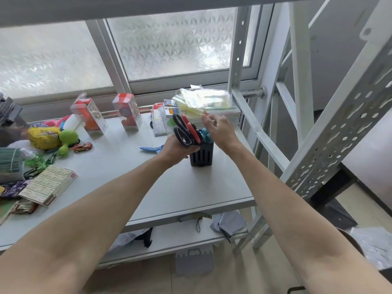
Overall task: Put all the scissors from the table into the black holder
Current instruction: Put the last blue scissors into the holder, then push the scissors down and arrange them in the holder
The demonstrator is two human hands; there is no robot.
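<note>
A pale grey table [131, 183] stands under a frosted window [169, 43], with a perforated metal rack upright [343, 132] rising at about three o'clock and a lower shelf [180, 236] showing beneath the front edge. Near the table's centre, toward two o'clock, stands the black holder [201, 155], slotted down its side, with teal-handled scissors [205, 134] already upright inside it. The left hand [177, 148] grasps a bunch of black and red scissors [185, 130], fingers curled round the blades, handles pointing up just beside the holder's rim. The right hand [220, 129] hovers above the holder with fingers loosely bent; whether it pinches anything cannot be told. A blue pair of scissors [151, 148] lies flat on the table at nine o'clock from the holder, just beside the left hand. Behind the holder, at twelve o'clock, sits a stack of clear zip bags [205, 100]. Boxed toys [127, 111], a green plush [66, 139] and a toy car [82, 147] crowd the ten o'clock side, while the near stretch of table between the forearms lies bare to the front edge.
</note>
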